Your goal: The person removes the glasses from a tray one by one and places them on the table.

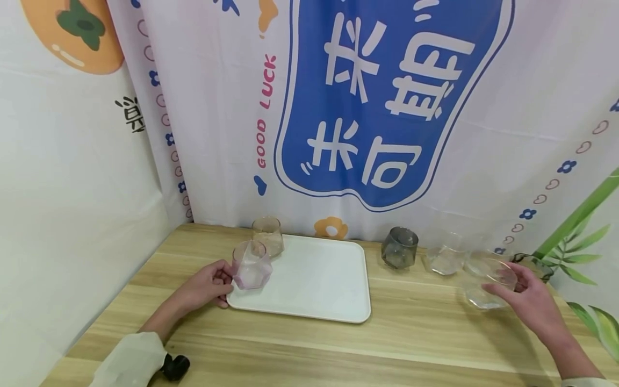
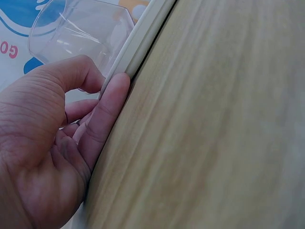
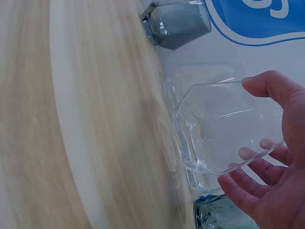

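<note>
My left hand [image 1: 208,287] pinches the left rim of a white tray [image 1: 314,285], fingers curled at its edge. Just beside those fingers, a pink-tinted faceted glass [image 1: 252,273] stands on the tray's left side. Behind it is an amber-tinted glass [image 1: 271,236] at the back left corner. Over at the right, my right hand [image 1: 529,303] holds a clear faceted glass [image 3: 219,129], thumb on one side and fingers on the other. The right wrist view shows that glass upright close to the table, with the thumb near its rim.
Behind the held glass stands another clear glass [image 1: 445,258]. A grey glass [image 1: 399,248] is right of the tray, near the curtain [image 1: 217,134] at the table's back edge. Another dark glass [image 3: 224,212] sits beyond my right hand, partly hidden.
</note>
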Motion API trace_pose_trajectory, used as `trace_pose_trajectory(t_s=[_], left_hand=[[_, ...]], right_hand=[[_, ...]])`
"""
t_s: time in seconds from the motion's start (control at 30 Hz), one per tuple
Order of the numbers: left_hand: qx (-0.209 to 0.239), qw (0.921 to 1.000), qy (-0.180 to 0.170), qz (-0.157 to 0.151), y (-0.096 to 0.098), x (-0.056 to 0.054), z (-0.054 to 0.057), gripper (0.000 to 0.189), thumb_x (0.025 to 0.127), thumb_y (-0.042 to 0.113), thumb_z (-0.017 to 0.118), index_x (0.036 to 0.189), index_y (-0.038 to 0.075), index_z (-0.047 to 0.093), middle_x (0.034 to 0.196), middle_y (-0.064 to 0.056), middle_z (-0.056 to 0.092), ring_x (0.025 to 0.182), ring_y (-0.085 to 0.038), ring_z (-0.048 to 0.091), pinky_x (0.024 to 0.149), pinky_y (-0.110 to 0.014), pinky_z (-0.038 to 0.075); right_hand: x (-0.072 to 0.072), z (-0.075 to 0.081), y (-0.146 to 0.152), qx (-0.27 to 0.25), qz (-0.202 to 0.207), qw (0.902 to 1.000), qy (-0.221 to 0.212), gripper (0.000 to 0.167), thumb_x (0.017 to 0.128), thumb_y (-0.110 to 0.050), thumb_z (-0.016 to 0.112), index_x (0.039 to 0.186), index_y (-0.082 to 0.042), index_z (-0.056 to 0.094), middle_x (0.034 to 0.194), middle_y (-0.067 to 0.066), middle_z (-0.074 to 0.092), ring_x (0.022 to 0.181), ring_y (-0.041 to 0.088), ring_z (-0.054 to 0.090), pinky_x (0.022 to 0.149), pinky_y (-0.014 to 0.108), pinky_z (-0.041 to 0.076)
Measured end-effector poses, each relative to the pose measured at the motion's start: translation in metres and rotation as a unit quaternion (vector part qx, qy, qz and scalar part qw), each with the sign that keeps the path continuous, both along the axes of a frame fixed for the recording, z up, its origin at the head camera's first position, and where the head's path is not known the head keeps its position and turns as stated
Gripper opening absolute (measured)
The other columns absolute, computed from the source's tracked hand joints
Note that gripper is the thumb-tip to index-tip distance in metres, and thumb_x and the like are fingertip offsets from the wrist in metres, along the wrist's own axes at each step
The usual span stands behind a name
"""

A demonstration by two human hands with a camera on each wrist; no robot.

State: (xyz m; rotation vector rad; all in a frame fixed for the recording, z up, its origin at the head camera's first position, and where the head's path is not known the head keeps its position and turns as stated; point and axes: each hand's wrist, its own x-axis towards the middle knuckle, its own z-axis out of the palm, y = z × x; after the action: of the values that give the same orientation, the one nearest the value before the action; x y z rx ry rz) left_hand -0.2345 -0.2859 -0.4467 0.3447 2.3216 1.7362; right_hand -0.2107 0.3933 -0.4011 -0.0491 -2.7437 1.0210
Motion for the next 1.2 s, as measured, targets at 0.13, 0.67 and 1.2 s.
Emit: trace_pose_trajectory(t_s=[0.13,0.67,1.2], left_hand=[[0.004,1.0000,-0.004,-0.002,0.000,0.000,0.000,0.030,0.093,-0.003,0.064,0.117,-0.010,0.047,0.095,-0.014,0.051,0.074,-0.023,0.062,0.061,-0.033,0.062],[0.002,1.0000,-0.001,0.001,-0.001,0.001,-0.001,0.030,0.093,-0.003,0.063,0.117,-0.010,0.047,0.096,-0.015,0.051,0.074,-0.023,0.062,0.061,-0.033,0.062],[-0.007,1.0000,-0.001,0.002,-0.001,-0.001,-0.001,0.029,0.093,-0.004,0.062,0.118,-0.011,0.049,0.096,-0.014,0.049,0.074,-0.024,0.061,0.062,-0.035,0.063]], right_hand=[[-0.002,-0.002,0.006,-0.001,-0.009,0.9999,0.005,0.086,0.094,-0.039,0.076,0.153,0.007,0.034,0.129,0.021,0.055,0.088,0.004,0.045,0.063,0.018,0.043],[-0.004,-0.004,0.014,0.029,-0.011,0.9995,-0.003,0.087,0.093,-0.041,0.077,0.151,0.008,0.034,0.134,0.035,0.049,0.100,0.029,0.051,0.066,0.027,0.042],[-0.006,-0.003,0.019,0.002,0.036,0.9976,-0.060,0.095,0.101,-0.040,0.067,0.157,0.010,0.009,0.151,0.045,0.025,0.127,0.063,0.035,0.086,0.065,0.045]])
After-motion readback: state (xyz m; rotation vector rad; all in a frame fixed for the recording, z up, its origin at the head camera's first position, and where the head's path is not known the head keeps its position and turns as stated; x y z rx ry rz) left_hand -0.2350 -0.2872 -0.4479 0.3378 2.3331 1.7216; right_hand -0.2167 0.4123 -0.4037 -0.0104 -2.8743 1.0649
